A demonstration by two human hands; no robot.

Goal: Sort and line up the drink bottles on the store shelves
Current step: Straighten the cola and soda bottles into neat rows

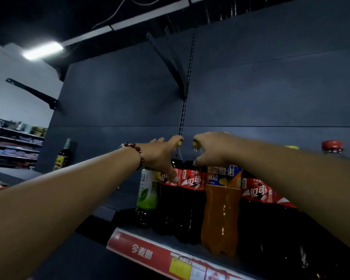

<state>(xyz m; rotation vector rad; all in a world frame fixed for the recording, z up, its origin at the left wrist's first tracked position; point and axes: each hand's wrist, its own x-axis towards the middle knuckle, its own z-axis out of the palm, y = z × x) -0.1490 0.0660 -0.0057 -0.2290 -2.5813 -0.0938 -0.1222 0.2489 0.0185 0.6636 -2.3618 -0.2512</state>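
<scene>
Large drink bottles stand in a row on a high shelf (141, 237). My left hand (160, 154), with a bead bracelet on the wrist, grips the top of a dark cola bottle (168, 203) with a red label. A second cola bottle (190, 209) stands right beside it. My right hand (212, 150) grips the yellow-capped top of an orange soda bottle (220, 215) with a blue label. A green tea bottle (147, 195) stands at the left end of the row. More cola bottles (257, 215) stand to the right, partly hidden by my right forearm.
A red price strip (150, 253) with a yellow tag runs along the shelf's front edge. A red-capped bottle (331, 147) stands far right. A dark sauce bottle (64, 156) stands alone at the left. Dark back panels and a bracket (170, 61) rise above. Stocked shelves (14, 142) lie far left.
</scene>
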